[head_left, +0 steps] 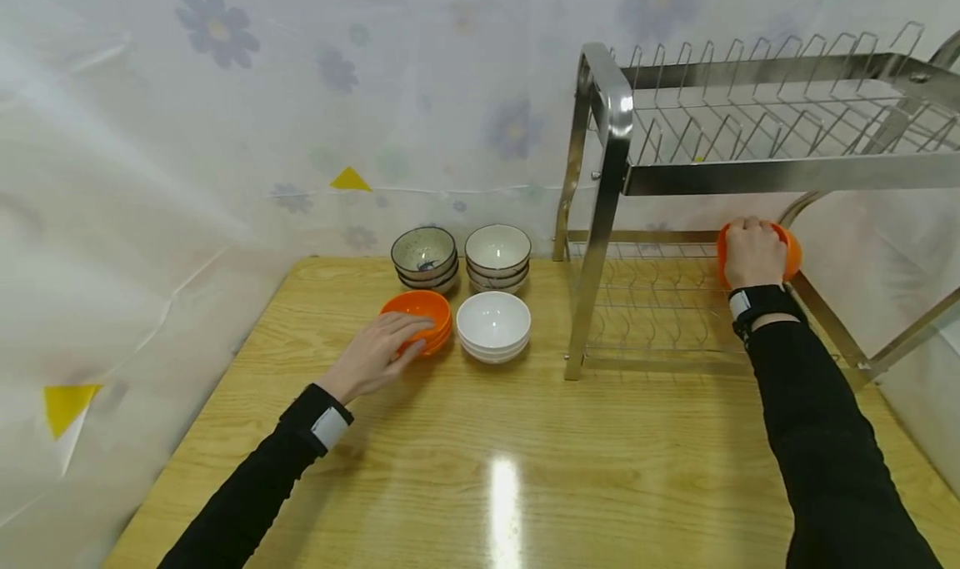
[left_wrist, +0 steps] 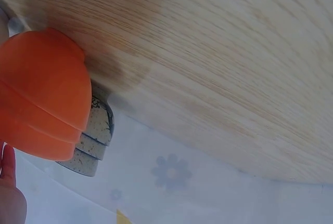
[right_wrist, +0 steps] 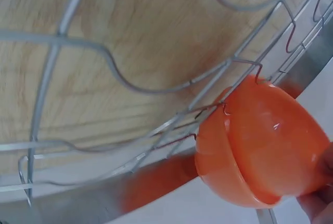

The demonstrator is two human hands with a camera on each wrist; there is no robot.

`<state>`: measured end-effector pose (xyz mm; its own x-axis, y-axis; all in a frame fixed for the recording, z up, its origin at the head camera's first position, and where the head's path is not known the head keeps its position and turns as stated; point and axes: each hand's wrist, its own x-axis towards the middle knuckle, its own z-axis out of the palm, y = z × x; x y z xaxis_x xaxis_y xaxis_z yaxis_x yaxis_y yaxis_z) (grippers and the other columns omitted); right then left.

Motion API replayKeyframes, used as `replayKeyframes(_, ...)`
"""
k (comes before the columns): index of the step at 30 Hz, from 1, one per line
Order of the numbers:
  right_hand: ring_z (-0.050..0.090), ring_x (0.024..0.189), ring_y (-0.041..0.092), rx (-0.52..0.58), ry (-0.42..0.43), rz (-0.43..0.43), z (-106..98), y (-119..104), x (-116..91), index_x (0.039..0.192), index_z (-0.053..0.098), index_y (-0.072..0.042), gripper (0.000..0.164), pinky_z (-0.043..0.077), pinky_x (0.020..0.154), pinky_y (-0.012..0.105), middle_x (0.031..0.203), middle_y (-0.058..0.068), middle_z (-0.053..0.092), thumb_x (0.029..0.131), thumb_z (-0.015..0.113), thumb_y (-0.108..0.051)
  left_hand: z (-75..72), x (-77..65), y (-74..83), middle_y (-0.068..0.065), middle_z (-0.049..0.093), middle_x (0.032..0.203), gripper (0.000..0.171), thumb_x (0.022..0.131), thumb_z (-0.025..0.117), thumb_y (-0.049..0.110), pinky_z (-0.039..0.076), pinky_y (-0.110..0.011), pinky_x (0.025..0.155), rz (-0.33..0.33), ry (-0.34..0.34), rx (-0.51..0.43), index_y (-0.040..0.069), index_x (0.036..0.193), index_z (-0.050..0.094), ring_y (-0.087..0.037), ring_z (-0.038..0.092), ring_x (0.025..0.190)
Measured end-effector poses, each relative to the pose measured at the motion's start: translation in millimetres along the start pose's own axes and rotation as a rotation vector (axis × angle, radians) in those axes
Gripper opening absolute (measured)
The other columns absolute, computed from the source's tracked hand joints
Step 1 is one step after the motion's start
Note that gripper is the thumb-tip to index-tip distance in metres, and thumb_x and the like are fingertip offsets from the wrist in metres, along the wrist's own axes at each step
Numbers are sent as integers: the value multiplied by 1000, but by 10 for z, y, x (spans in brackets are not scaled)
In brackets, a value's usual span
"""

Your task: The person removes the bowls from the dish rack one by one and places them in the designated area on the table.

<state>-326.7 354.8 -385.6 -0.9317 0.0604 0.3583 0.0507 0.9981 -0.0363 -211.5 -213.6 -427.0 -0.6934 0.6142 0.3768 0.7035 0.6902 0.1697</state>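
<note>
On the lower shelf of the metal dish rack, at its right end, my right hand (head_left: 753, 252) grips an orange bowl (head_left: 791, 257). The right wrist view shows that orange bowl (right_wrist: 281, 135) tilted against the shelf wires, with fingertips (right_wrist: 317, 203) at its edge. My left hand (head_left: 378, 352) reaches over the near side of a stack of orange bowls (head_left: 416, 304), fingers loosely bent above the opening and thumb apart from them. From the left wrist, the orange stack (left_wrist: 47, 89) looks nested, with part of the hand (left_wrist: 10, 198) by its rim.
Behind the orange stack stand grey-green speckled bowls (head_left: 423, 252). Dark-rimmed white bowls (head_left: 498, 252) and plain white bowls (head_left: 493, 323) are stacked to the right. The two-tier dish rack (head_left: 600, 219) has an upright post between the stacks and my right arm.
</note>
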Motion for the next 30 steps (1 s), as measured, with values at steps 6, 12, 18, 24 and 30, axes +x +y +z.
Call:
replayKeyframes(6,55,93,57,-46,115,-73,-87,-23,11,104,55,27,26,55,70,68,98,40,56,79,60,18,-12,9,9,-12,68,133,34,100,62,18,44,-52,115,0,-5,3,9,133,65,-35,61,126)
replayKeyframes(12,56,95,57,-7,193,-109,-133,-17,-2,106,55,25,24,53,72,69,105,40,57,84,52,17,-19,18,17,-12,68,132,34,99,63,18,45,-53,114,21,2,17,8,132,65,-36,62,126)
replayKeyframes(18,54,103,61,117,106,22,-229,-75,38,121,53,19,36,46,90,74,117,42,57,88,55,7,-41,51,34,-12,68,132,34,100,62,17,44,-53,115,24,-9,9,8,132,65,-35,61,126)
replayKeyframes(24,47,110,63,367,33,88,-260,-148,14,130,53,18,46,33,101,77,125,46,54,86,45,7,-35,97,48,-10,69,131,34,99,63,17,45,-51,114,53,5,20,8,132,66,-33,62,125)
replayKeyframes(30,40,115,63,541,-59,87,-253,-269,-36,133,51,21,53,31,97,71,131,47,49,84,40,5,-12,146,65,-10,69,131,34,98,64,16,45,-50,114,84,21,24,8,131,66,-32,62,126)
